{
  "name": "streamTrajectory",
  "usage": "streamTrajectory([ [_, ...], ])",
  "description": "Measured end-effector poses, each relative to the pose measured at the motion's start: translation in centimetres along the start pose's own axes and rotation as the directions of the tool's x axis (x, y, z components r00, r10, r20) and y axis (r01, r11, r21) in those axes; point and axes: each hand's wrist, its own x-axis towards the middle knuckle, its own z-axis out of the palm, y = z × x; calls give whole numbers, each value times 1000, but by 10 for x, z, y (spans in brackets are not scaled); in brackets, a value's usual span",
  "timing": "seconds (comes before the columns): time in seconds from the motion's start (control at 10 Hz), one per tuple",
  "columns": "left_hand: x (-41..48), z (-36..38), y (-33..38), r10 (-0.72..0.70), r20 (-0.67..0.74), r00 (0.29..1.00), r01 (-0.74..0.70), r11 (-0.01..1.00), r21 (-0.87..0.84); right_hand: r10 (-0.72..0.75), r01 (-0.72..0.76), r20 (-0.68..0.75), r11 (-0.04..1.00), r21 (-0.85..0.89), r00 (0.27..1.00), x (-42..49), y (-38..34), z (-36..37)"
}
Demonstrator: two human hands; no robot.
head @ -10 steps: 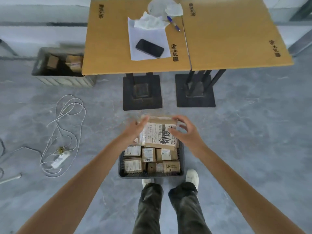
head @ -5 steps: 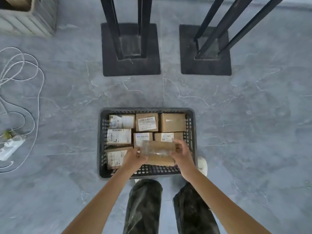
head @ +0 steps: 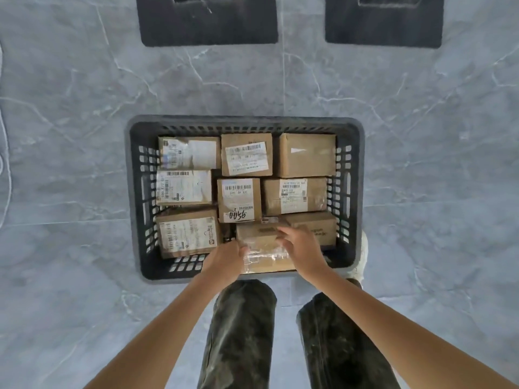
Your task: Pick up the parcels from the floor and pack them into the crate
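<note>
Crate (head: 244, 119) is standing on the grey floor (head: 84, 136), directly in front of the person's feet. A taped parcel (head: 262, 249), brown card under clear wrap, is sitting at the crate's near wall, between the two hands and partly under them. It is lying flat, with its near edge touching or overlapping the near rim; which of the two cannot be told.

The left hand (head: 226, 261) is gripping the parcel's left end, fingers curled down round it. The right hand (head: 303, 249) is lying over the right end, fingers bent across the top face; its thumb is hidden, so the hold underneath cannot be confirmed.

Packed parcels (head: 238, 199) are filling the rest of the crate in rows. A labelled box (head: 186, 233) is sitting just left of the held parcel, and a brown box (head: 314, 227) is sitting just behind the right hand.
</note>
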Motion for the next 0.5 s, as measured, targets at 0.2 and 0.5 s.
streamTrajectory([
  [0.2,8,-3,1,-93,-17,996,93,995,21,77,-75,148,997,-17,986,1,-9,2],
  [0.5,43,11,5,-351,-138,926,306,914,-265,167,-155,169,984,-83,971,36,-15,31],
])
